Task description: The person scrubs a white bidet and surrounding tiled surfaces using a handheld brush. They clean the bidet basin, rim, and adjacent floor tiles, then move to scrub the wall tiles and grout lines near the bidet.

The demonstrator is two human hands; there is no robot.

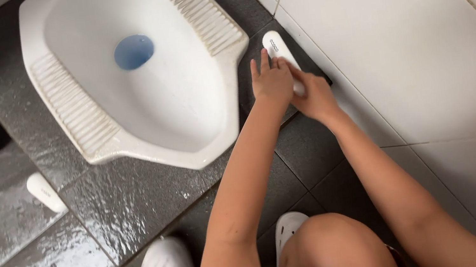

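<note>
**Both hands working at a white brush by the wall**

At frame centre, the squat toilet pan [138,73] is sitting in wet dark tiles [120,198]. Right of it, the left hand [271,79] is lying flat, fingers spread, beside the white brush [277,46]; the right hand [313,98] is gripping its lower end. It is looking light, stiff, likely slippery; best grasped mid-body.

You get bright, even light, soft and diffuse, no hard shadows. Wet dark floor tiles [102,207] throw back patchy sheen, strongest lower left. White squat toilet [131,74] near blown out on rim, ridges readable. Wall tiles [429,43] pale, evenly lit, grout lines clear. Your left hand [271,81] and right hand [312,96] sharp enough, faint shadow under forearms. Knee at bottom edge soft, slightly out of focus. Mild wide-angle stretch toward corners; tile lines splay outward.
</note>
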